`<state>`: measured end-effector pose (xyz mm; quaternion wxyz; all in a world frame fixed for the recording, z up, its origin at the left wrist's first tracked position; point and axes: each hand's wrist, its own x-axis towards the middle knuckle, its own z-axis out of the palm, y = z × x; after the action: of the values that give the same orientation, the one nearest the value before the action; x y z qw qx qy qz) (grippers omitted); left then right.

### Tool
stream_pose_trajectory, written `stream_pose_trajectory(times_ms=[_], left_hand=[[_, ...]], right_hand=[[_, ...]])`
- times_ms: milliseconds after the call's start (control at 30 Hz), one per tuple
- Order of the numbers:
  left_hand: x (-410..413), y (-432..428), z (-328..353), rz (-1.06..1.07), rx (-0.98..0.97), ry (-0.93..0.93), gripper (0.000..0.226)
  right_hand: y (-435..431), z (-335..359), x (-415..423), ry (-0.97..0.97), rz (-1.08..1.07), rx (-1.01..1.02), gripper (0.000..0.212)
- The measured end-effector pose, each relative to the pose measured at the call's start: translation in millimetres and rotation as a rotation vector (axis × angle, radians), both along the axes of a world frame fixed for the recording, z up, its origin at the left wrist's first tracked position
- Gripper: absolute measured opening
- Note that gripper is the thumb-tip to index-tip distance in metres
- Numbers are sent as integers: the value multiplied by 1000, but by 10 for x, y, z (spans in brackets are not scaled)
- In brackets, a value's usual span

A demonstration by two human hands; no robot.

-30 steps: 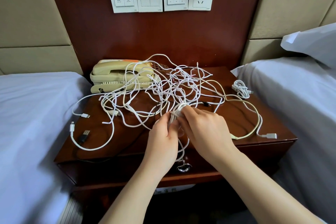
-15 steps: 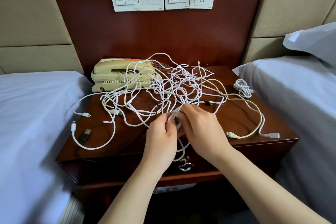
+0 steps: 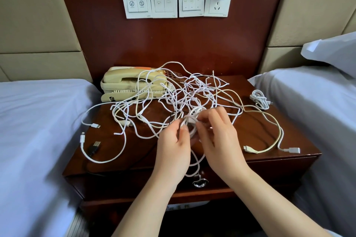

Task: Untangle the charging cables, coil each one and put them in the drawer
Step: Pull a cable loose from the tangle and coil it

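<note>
- Both hands are over the front middle of the wooden nightstand, working on one small white coil.
- The left hand has its fingers curled in and pinches the coil's left side.
- The right hand pinches the right side with thumb and fingertips. It's a bit blurry, so I can't tell the finer grip.
- That cable's loose tail hangs over the front edge, down by the metal handle of the drawer, which looks closed.
- The big tangle of white charging cables sprawls just behind the hands, with a few strands draped over the beige telephone at back left.
- One bundled cable sits by itself near the back right corner.
- There's a black USB plug at front left and a cream cable at front right.
</note>
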<state>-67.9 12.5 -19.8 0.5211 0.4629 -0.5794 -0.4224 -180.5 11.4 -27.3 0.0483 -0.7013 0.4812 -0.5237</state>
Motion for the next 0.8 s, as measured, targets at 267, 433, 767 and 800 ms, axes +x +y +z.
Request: stream_pose_trajectory(times_ms=[267,433,767,800], left_hand=[[3,29,17,-24,-13,15,33],[-18,31,31,-34,-25,73,35],[-126,130,227,-81,-173,206,35],[-151,124,235,-99,-188,202,36]], right_hand=[[31,81,-2,-109,72,61,22],[24,93,9,-212,121,74,19],[67,282,-127,-282,127,-37,22],[69,290,-166,-282,116,-32,20]])
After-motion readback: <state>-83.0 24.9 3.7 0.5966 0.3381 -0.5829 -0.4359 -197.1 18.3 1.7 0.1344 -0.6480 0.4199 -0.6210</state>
